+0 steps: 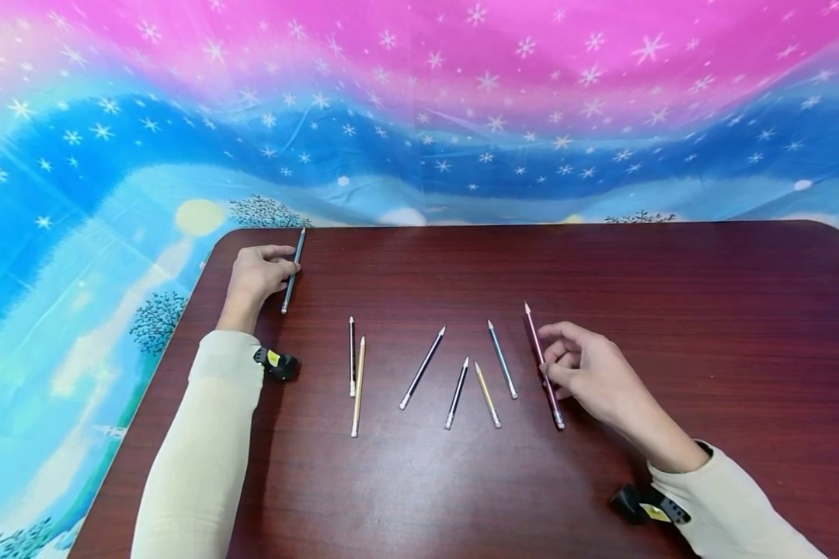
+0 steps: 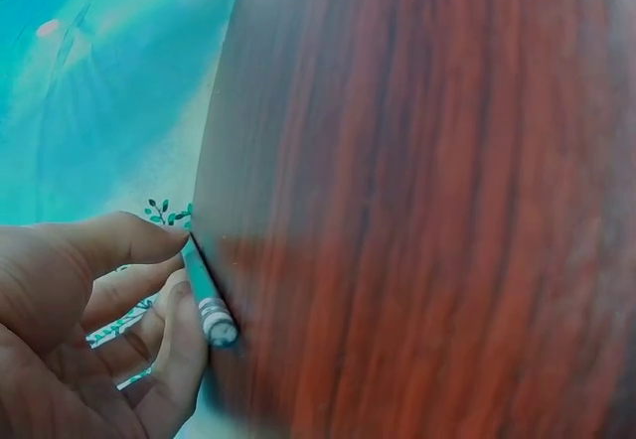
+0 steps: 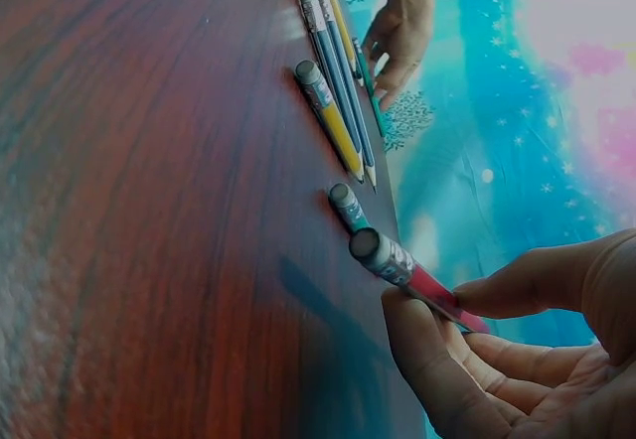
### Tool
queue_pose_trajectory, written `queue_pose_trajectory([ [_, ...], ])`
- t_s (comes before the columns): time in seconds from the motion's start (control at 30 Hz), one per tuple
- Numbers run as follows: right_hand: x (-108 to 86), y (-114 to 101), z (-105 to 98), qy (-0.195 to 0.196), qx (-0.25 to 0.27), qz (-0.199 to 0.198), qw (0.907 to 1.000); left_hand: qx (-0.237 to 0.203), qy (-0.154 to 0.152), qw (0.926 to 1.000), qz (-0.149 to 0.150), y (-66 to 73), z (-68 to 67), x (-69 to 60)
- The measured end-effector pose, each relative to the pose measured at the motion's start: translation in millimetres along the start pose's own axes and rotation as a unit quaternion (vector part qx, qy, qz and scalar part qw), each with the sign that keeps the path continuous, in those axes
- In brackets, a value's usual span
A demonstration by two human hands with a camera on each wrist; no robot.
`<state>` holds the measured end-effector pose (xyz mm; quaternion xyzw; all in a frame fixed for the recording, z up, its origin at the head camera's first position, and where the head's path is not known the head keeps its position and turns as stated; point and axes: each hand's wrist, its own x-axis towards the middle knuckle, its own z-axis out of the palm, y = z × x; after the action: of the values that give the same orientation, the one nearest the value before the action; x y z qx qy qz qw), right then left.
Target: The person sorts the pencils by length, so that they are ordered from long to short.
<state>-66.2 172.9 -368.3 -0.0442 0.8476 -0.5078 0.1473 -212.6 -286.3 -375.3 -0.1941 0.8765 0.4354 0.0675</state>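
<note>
Near the table's far left corner, my left hand (image 1: 257,278) pinches a green pencil (image 1: 293,272) between thumb and fingers. Its white eraser end points toward me, and the left wrist view shows its green barrel (image 2: 202,280) too. On the right side, my right hand (image 1: 590,369) pinches a red pencil (image 1: 540,349), tip pointing away. In the right wrist view the eraser end of that red pencil (image 3: 427,282) rises above the tabletop. Left of it lies a blue pencil (image 1: 503,359), then a short yellow pencil (image 1: 488,394) and a dark pencil (image 1: 457,393).
Another dark pencil (image 1: 422,368) lies slanted in the middle of the brown wooden table (image 1: 671,310). Farther left, a black pencil (image 1: 352,357) lies beside a longer yellow pencil (image 1: 359,388). A patterned cloth (image 1: 419,101) hangs behind the table's back edge.
</note>
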Motion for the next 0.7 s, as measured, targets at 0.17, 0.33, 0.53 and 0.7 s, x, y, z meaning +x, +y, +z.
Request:
queue_pose_trajectory([
  [0.17, 0.6, -4.0, 1.5, -0.001, 0.007, -0.003, 1.0000, 0.004, -0.005, 1.0000, -0.002, -1.6, -1.6, 0.5],
  [0.33, 2.5, -5.3, 3.6, -0.006, 0.008, -0.007, 0.9999, 0.005, -0.007, 1.0000, -0.003, -3.1, -2.7, 1.0],
  [0.53, 4.3, -6.8, 5.0, -0.009, -0.002, -0.001, 1.0000, -0.003, -0.014, 0.9999, 0.002, -3.7, -3.6, 2.3],
  [0.7, 5.4, -9.0, 5.8, -0.009, -0.007, -0.004, 0.9999, -0.011, -0.016, 0.9998, 0.000, -4.7, -5.2, 3.9],
])
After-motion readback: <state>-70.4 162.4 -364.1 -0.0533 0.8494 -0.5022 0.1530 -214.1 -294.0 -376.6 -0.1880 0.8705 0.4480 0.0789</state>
